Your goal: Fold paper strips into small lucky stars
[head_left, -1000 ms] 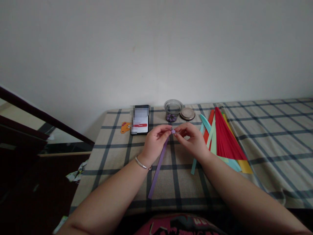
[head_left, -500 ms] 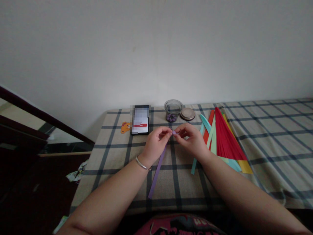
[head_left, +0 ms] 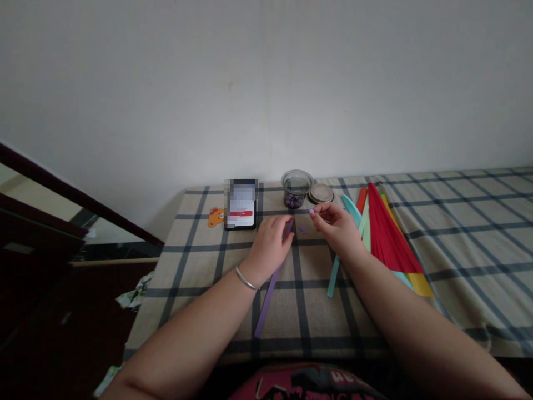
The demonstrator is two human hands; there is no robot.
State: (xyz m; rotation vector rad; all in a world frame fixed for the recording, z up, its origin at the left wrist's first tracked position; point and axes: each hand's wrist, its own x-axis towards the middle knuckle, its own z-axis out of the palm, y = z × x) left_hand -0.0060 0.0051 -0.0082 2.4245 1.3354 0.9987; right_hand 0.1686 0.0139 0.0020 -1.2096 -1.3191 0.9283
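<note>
- Orange bear cutout point(head_left: 215, 218) touching or just beside the phone point(head_left: 245, 218) on the checked cloth point(head_left: 200, 258).
- Purple strip point(head_left: 266, 304) slanting under the left hand point(head_left: 270, 244), whose thumb and fingers stand apart.
- Clear tub point(head_left: 296, 183) holding small purple pieces point(head_left: 293, 201), behind the hands.
- Purple scrap point(head_left: 302, 229) lying between the hands.
- Round lid point(head_left: 321, 193) beside the tub.
- Right hand point(head_left: 338, 228) pinching a tiny purple piece point(head_left: 311, 211) at its fingertips, near the lid.
- Fanned coloured strips point(head_left: 389, 236), red uppermost, beyond the right hand.
</note>
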